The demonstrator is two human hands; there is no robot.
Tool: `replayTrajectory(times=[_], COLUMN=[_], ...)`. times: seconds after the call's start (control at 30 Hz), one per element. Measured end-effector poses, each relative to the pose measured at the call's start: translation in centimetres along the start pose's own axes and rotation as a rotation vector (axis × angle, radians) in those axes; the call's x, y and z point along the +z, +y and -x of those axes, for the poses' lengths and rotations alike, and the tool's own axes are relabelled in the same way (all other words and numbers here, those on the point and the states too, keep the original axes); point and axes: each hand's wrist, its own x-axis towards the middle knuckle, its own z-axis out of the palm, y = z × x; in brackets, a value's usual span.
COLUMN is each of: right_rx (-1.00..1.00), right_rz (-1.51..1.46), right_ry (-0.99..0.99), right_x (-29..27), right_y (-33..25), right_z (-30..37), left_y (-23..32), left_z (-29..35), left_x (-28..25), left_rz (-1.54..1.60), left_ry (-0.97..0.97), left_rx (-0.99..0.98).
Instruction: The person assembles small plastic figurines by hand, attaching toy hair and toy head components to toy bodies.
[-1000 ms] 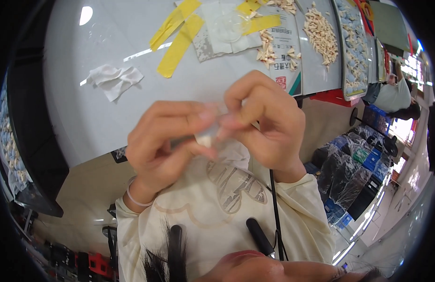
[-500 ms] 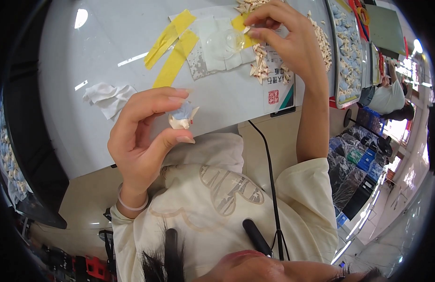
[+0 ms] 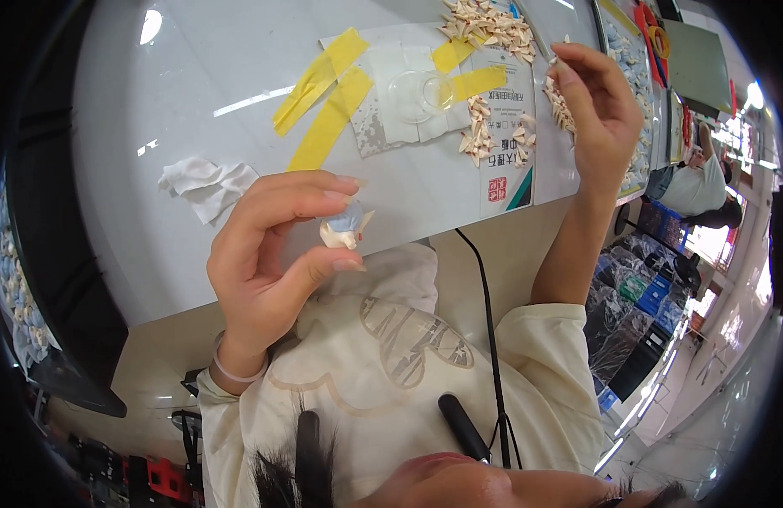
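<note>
Between the thumb and fingertips of my left hand (image 3: 268, 245) is a small figurine (image 3: 342, 225), pale blue on top and cream below, with a pointed cream part jutting from its right side. The hand holds it just over the table's near edge. My right hand (image 3: 601, 110) is at the right of the table, thumb and index finger pinched on a small cream pointed piece (image 3: 554, 62), mostly covered by the fingertips. Just under those fingers lies a strip of similar cream pieces (image 3: 558, 106), partly hidden by the hand.
A clear round dish (image 3: 425, 95) sits on white sheets, with yellow tape strips (image 3: 328, 118) beside it. More cream pieces (image 3: 497, 30) lie at the back and on a printed card (image 3: 501, 182). A crumpled white tissue (image 3: 207, 186) is at left; a tray of blue figurines (image 3: 635, 161) stands at right.
My right hand has moved right, from above the yellow tape by the dish to the strip of cream pieces. My left hand still holds the figurine, slightly lower and further right in view.
</note>
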Motion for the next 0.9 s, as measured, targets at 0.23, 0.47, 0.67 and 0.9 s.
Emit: replayTrajectory(times=[0.23, 0.47, 0.67, 0.9], right_rx=[0.082, 0.154, -0.015, 0.108], right_rz=[-0.156, -0.299, -0.358, -0.323], right_ry=[0.021, 0.057, 0.067, 0.053], right_x=[-1.7, -2.2, -1.8, 0.1], right_y=[-0.6, -0.7, -1.1, -2.9], right_z=[2.7, 5.3, 6.2, 5.0], left_y=[0.0, -0.2, -0.2, 0.4], left_z=[0.0, 0.0, 0.2, 0.3], left_x=[0.2, 0.2, 0.0, 0.7], left_rz=[0.055, 0.06, 0.036, 0.192], left_ry=[0.001, -0.017, -0.059, 0.054], left_rx=[0.001, 0.02, 0.072, -0.093])
